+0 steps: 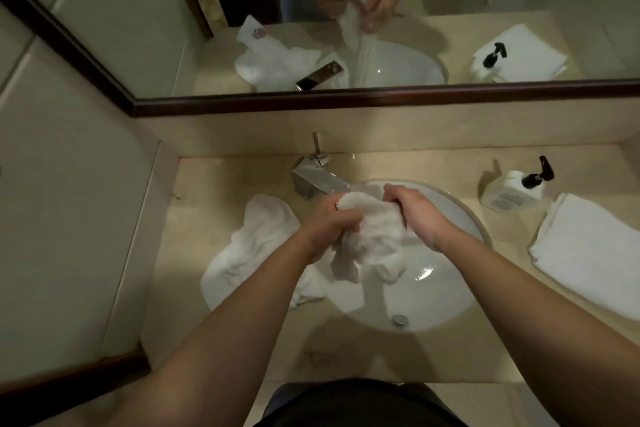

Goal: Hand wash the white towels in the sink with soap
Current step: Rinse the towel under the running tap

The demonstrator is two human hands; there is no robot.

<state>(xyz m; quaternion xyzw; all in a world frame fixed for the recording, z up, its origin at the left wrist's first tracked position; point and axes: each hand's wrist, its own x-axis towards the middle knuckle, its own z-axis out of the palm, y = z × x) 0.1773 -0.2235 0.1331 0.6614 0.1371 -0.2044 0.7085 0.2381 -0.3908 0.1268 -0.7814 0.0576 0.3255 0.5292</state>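
Note:
A bunched white towel (374, 236) hangs over the white oval sink (440, 288), its lower end trailing into the basin. My left hand (329, 222) grips its left side with curled fingers. My right hand (419, 215) grips its right side. A second white towel (252, 250) lies crumpled on the counter left of the sink. A white soap bottle (512, 191) with a black pump stands at the back right. A folded white towel (588, 253) lies on the counter at the far right.
A chrome tap (318, 180) stands behind the sink's left rim. The drain plug (400, 320) sits at the basin's near side. A dark-framed mirror (346, 102) runs along the back wall, and a cream wall closes the counter's left side.

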